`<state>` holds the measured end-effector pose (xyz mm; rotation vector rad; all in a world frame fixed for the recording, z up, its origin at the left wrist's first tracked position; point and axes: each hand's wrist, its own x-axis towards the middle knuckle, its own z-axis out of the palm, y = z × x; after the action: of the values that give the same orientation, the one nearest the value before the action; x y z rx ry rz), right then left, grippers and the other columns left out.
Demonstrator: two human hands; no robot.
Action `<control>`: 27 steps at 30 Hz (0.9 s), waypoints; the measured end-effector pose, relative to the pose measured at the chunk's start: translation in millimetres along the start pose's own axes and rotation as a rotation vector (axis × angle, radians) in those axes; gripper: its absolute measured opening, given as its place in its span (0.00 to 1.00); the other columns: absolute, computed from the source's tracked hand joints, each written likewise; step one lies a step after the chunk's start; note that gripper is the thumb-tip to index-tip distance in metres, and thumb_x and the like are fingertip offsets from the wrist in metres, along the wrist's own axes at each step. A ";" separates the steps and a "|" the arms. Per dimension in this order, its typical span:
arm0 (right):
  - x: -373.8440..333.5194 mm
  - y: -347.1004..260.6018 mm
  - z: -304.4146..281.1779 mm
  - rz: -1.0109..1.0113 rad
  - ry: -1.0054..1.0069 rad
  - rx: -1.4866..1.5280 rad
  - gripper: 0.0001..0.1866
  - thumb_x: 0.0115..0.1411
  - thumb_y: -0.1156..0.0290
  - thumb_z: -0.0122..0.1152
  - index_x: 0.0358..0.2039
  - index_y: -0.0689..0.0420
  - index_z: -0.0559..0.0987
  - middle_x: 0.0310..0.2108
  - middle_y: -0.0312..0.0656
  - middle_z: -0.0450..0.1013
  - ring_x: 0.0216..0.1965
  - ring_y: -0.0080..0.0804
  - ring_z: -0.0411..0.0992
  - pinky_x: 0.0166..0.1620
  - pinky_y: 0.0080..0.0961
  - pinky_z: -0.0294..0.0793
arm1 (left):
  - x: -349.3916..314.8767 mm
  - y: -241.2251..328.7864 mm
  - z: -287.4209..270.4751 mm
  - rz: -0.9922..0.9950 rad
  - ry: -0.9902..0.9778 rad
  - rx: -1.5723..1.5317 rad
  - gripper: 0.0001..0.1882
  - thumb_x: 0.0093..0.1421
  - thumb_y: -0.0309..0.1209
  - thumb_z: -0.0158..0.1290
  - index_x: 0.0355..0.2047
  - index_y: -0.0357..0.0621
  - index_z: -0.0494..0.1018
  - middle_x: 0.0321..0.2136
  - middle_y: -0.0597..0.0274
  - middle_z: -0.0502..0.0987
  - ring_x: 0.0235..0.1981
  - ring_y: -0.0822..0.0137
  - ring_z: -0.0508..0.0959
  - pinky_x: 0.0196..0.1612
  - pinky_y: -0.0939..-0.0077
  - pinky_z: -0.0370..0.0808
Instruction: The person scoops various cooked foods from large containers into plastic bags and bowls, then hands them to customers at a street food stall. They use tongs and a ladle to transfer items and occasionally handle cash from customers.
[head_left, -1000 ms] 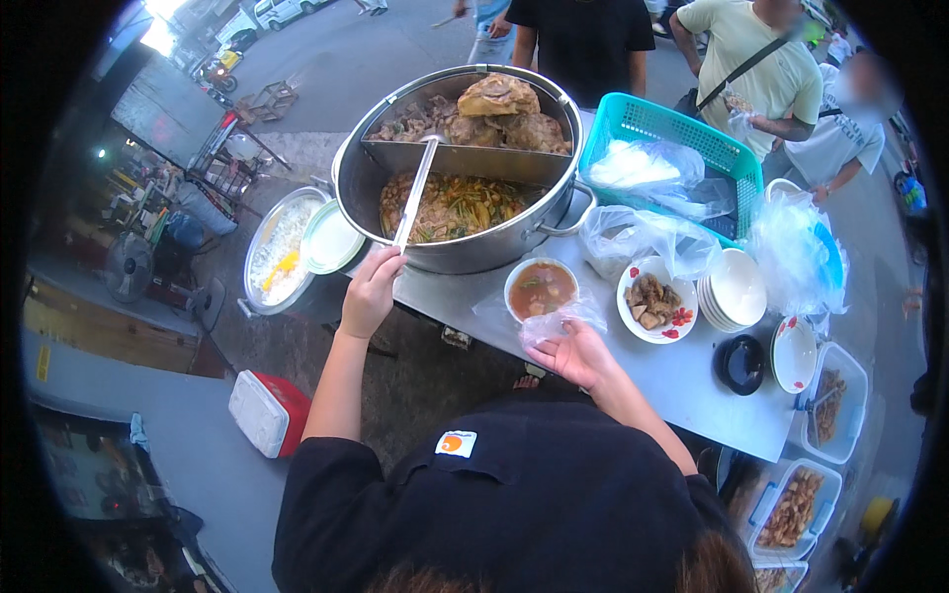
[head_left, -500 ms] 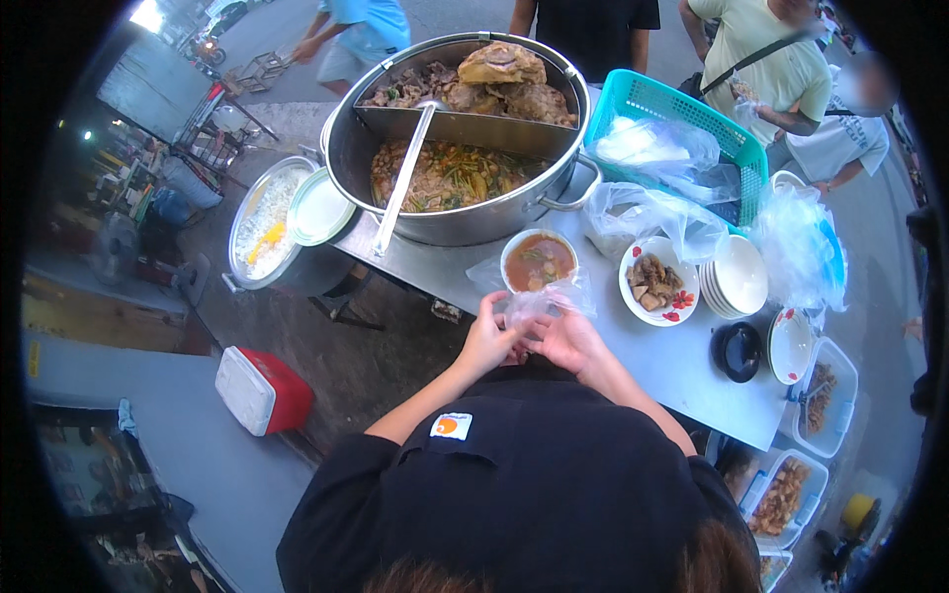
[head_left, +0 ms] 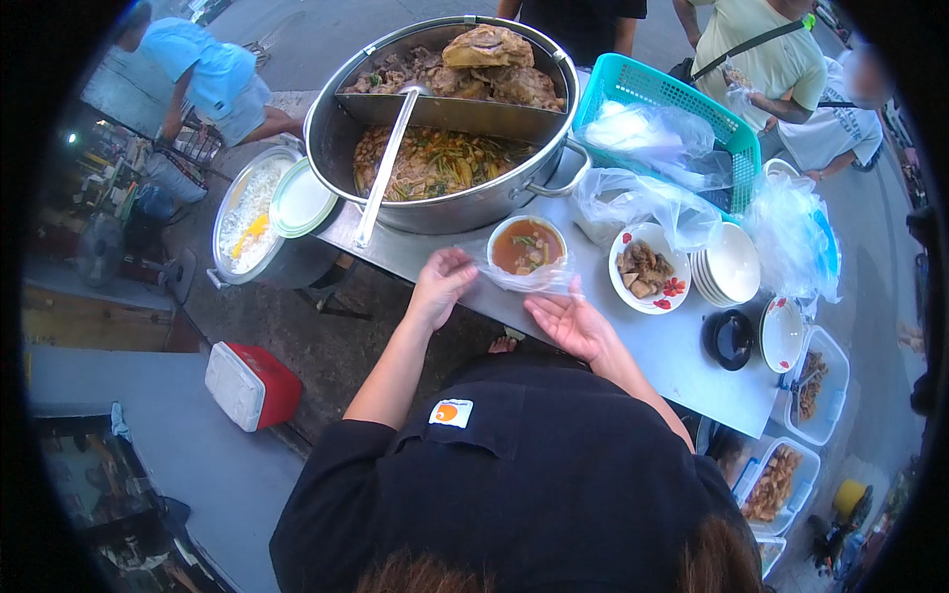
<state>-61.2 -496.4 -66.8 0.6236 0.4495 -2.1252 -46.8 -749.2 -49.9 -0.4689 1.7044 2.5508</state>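
A bowl of brownish-red soup with green bits [head_left: 527, 247] stands near the front edge of the metal table. Thin clear plastic bag [head_left: 515, 281] spreads around its near side. At the bowl's left, my left hand [head_left: 442, 285] has its fingers curled in a pinch at the bag's edge. My right hand [head_left: 571, 322] lies palm up at the near right, fingers spread and the tips against the plastic. Just beyond the bowl is a large divided steel pot [head_left: 465, 212], holding big meat pieces behind and vegetable stew in front. A long ladle [head_left: 390, 163] leans across it.
To the right are a flowered bowl of meat [head_left: 633, 298], stacked white bowls [head_left: 736, 259], a black bowl [head_left: 732, 340] and a teal basket [head_left: 618, 84] with plastic bags. A rice pot [head_left: 219, 225] stands left; a red cooler [head_left: 265, 387] sits lower left. Several people stand or walk beyond the table.
My hands have moved apart from their bunched position before the bowl, and the plastic is now spread wider around it. A person in light blue has moved left.
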 end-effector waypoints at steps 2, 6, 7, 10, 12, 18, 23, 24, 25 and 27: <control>4.4 -2.3 13.2 -0.081 0.042 -0.061 0.39 0.57 0.43 0.49 0.54 0.69 0.63 0.52 0.55 0.65 0.51 0.45 0.68 0.51 0.35 0.73 | -10.4 -0.9 16.8 0.362 0.268 0.427 0.18 0.52 0.24 0.58 0.42 0.38 0.64 0.41 0.58 0.69 0.42 0.68 0.72 0.41 0.73 0.73; 8.5 -9.2 28.0 -0.089 0.066 -0.122 0.34 0.60 0.46 0.47 0.53 0.63 0.64 0.50 0.50 0.66 0.49 0.39 0.67 0.53 0.35 0.70 | -41.0 -7.4 56.6 0.984 -0.035 1.027 0.10 0.48 0.22 0.57 0.33 0.38 0.72 0.32 0.58 0.73 0.35 0.62 0.74 0.37 0.72 0.73; 9.4 -9.7 29.2 -0.091 0.077 -0.135 0.34 0.59 0.45 0.48 0.53 0.63 0.64 0.49 0.49 0.66 0.49 0.39 0.67 0.53 0.35 0.69 | -43.3 -12.1 68.5 1.064 -0.136 1.106 0.09 0.47 0.21 0.56 0.31 0.39 0.73 0.30 0.58 0.73 0.33 0.60 0.75 0.35 0.71 0.73; 12.4 -10.3 30.6 -0.083 0.113 -0.147 0.36 0.58 0.43 0.49 0.52 0.64 0.64 0.47 0.47 0.66 0.48 0.38 0.67 0.54 0.33 0.68 | -36.2 -18.7 81.8 1.076 -0.134 1.226 0.11 0.46 0.24 0.54 0.33 0.40 0.73 0.32 0.59 0.74 0.35 0.60 0.74 0.38 0.70 0.73; 14.0 -10.4 30.8 -0.054 0.166 -0.124 0.37 0.57 0.42 0.50 0.51 0.64 0.64 0.46 0.47 0.66 0.47 0.37 0.66 0.53 0.32 0.68 | -28.1 -23.0 82.8 1.101 -0.138 1.248 0.11 0.45 0.24 0.53 0.32 0.40 0.74 0.30 0.60 0.73 0.32 0.60 0.73 0.35 0.70 0.72; 13.5 -12.8 29.5 -0.043 0.129 -0.150 0.36 0.57 0.42 0.51 0.51 0.63 0.65 0.47 0.46 0.65 0.48 0.37 0.65 0.54 0.31 0.67 | -18.7 -30.3 75.8 1.105 -0.107 1.315 0.06 0.45 0.25 0.51 0.26 0.42 0.72 0.24 0.61 0.69 0.28 0.61 0.71 0.30 0.69 0.70; 11.0 -9.7 31.4 -0.126 0.117 -0.258 0.37 0.58 0.43 0.51 0.53 0.65 0.63 0.50 0.48 0.64 0.52 0.37 0.63 0.56 0.33 0.65 | -19.8 -26.7 71.0 1.146 -0.114 1.227 0.04 0.43 0.23 0.51 0.22 0.42 0.71 0.22 0.60 0.68 0.27 0.61 0.71 0.29 0.69 0.70; 10.3 -8.4 32.9 -0.138 0.154 -0.261 0.36 0.58 0.43 0.50 0.53 0.64 0.64 0.50 0.48 0.65 0.52 0.37 0.64 0.56 0.33 0.65 | -20.2 -25.0 69.2 1.147 -0.121 1.211 0.05 0.42 0.22 0.52 0.22 0.42 0.72 0.22 0.60 0.69 0.26 0.60 0.71 0.30 0.69 0.70; 9.1 -7.5 34.5 -0.171 0.132 -0.294 0.34 0.59 0.44 0.49 0.52 0.63 0.65 0.49 0.46 0.66 0.51 0.36 0.64 0.55 0.33 0.65 | -21.0 -22.9 67.1 1.156 -0.127 1.191 0.05 0.41 0.20 0.53 0.22 0.42 0.72 0.21 0.60 0.69 0.26 0.60 0.72 0.30 0.69 0.70; 5.9 -5.0 37.6 -0.247 0.150 -0.346 0.30 0.61 0.46 0.48 0.51 0.61 0.67 0.47 0.44 0.67 0.49 0.35 0.66 0.55 0.32 0.65 | -23.3 -17.4 62.9 1.182 -0.160 1.173 0.06 0.41 0.20 0.53 0.22 0.42 0.72 0.21 0.60 0.69 0.26 0.60 0.72 0.30 0.69 0.71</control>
<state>-78.5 -516.8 -39.2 0.5499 0.9977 -2.1639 -35.5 -682.1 -37.1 1.0034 3.4359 1.1240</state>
